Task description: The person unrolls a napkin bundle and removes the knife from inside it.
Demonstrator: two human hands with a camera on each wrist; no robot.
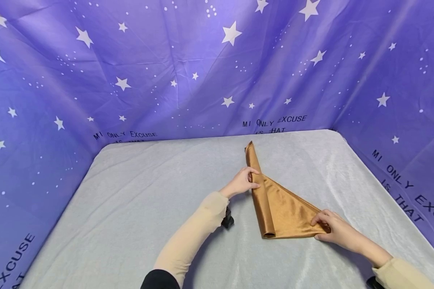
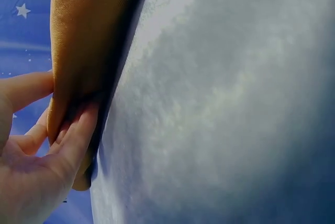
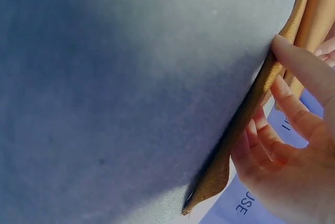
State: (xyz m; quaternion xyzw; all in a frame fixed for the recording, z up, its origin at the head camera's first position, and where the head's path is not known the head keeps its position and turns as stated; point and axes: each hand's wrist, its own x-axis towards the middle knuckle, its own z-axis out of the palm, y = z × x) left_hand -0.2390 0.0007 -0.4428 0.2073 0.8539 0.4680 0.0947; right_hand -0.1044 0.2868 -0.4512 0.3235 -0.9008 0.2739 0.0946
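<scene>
A shiny golden-brown cloth (image 1: 289,208) lies on the table, its left side wound into a long roll and its right side spread flat in a pointed shape. My left hand (image 1: 241,182) grips the roll near its middle, thumb on the near side and fingers on the far side. In the left wrist view, the fingers of that hand (image 2: 47,145) curl around the brown cloth (image 2: 89,30). At the flat part's right corner, my right hand (image 1: 338,230) pinches the cloth. The right wrist view shows the thumb of that hand (image 3: 298,150) or a finger against the cloth's edge (image 3: 209,182).
A pale grey plush cover (image 1: 148,192) spreads over the table. Purple curtains (image 1: 173,72) with white stars and black lettering hang behind it and at both sides. A black device (image 1: 228,218) sits under the left wrist, another (image 1: 374,283) at the right.
</scene>
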